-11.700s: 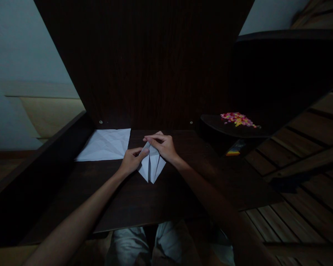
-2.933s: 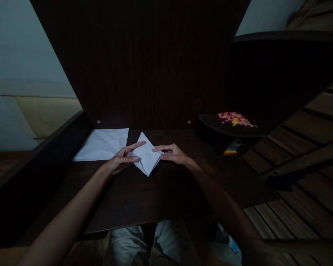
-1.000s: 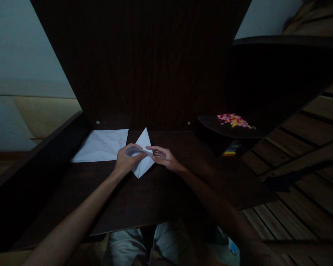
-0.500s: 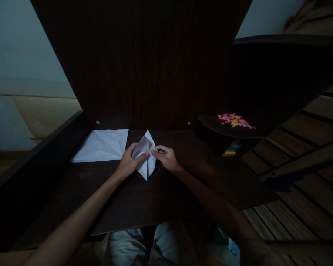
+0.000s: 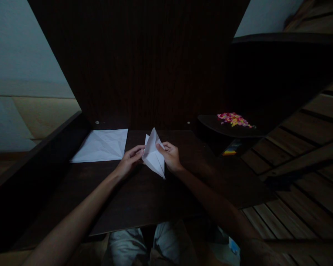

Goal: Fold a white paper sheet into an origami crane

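Note:
A white sheet of paper (image 5: 154,157), folded into a pointed diamond with loose flaps, is held above the dark desk (image 5: 133,203). My right hand (image 5: 170,156) pinches its right side, thumb on the front face and fingers behind. At the paper's left edge is my left hand (image 5: 131,159), its thumb and fingers closed on or just behind a rear flap; the exact contact is partly hidden. A stack of creased white paper sheets (image 5: 102,145) lies on the desk to the left of my hands.
On a small curved shelf (image 5: 208,122) at the right lies a pile of pink, red and yellow bits (image 5: 235,120). Beneath it is a small item with rainbow stripes (image 5: 229,152). A dark side board (image 5: 44,159) borders the desk on the left, with a tall back panel (image 5: 144,66) behind.
The folded paper has turned and tilted, its lower point swinging to the right. My left thumb has left the front face, and my left hand now grips at the left edge.

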Available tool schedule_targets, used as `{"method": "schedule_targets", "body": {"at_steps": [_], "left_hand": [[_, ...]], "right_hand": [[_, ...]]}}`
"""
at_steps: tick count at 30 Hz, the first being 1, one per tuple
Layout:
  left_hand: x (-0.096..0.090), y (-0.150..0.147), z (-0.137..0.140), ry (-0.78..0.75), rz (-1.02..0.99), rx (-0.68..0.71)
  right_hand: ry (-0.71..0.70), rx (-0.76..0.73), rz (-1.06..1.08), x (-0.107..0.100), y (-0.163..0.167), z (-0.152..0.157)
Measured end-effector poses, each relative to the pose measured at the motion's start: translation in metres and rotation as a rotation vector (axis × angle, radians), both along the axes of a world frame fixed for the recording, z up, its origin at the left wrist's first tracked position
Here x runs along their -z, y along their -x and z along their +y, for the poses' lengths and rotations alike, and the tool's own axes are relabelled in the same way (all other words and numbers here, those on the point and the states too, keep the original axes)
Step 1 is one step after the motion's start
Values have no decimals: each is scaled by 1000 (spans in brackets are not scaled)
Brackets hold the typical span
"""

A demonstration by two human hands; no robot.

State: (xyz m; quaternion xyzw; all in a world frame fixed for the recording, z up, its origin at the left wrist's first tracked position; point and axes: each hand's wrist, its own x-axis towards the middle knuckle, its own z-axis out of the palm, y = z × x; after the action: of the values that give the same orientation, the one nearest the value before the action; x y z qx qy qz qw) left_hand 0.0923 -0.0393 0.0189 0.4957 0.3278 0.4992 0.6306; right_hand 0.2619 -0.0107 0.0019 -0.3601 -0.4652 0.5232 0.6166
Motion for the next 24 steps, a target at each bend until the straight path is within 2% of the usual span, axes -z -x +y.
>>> {"method": "schedule_targets", "body": {"at_steps": [10,24], "left_hand": [[2,0,4,-149,198,-96],[0,-2,4,-124,232,-216]], "right_hand": [[-25,13,-56,1,2,-2],[-63,-10,-105,3,7,-4]]}}
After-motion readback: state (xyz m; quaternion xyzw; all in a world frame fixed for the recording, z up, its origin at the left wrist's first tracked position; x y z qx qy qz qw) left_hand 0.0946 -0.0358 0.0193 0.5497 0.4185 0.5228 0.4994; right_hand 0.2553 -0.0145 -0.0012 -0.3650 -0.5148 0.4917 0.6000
